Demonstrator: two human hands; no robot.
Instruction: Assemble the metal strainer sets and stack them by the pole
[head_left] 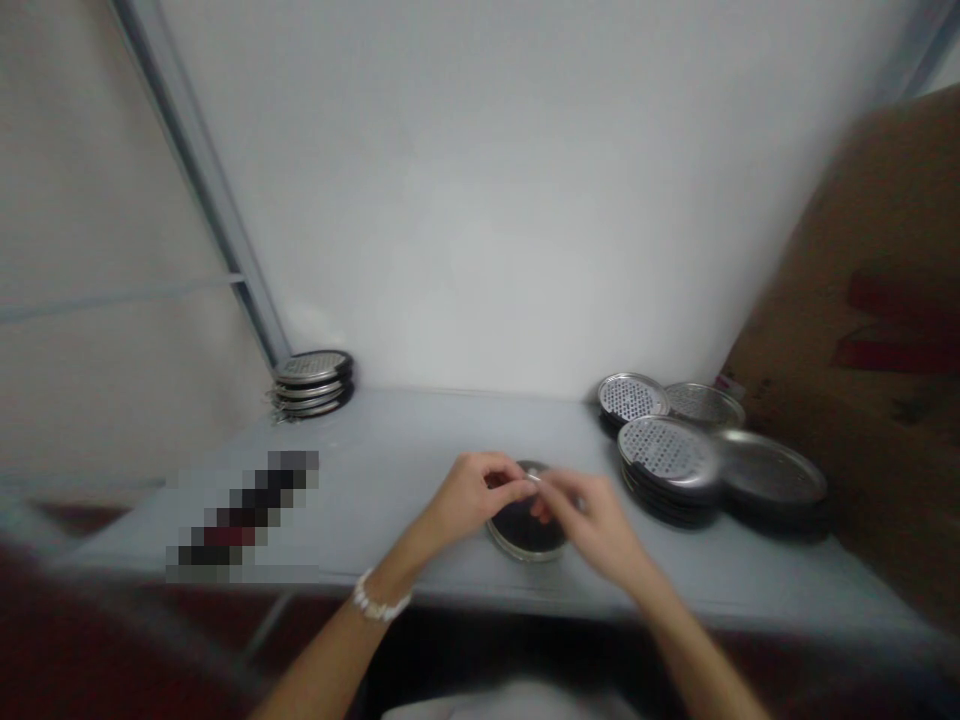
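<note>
My left hand (478, 490) and my right hand (592, 518) meet above the middle of the table, both closed with the fingertips pinched together. Between them is a small shiny piece (533, 477), too small and blurred to name. Under the hands lies a round dark disc (525, 532) with a pale metal rim; the fingers cover part of it. My right hand is smeared by motion. A white bracelet (381, 598) circles my left wrist.
Stacks of round metal graters (664, 450) with dark edges stand at the right, beside a stack of round metal discs (772, 470). Another grater stack (313, 368) is at the back left. A cardboard box (847, 400) borders the grey table (397, 430) on the right.
</note>
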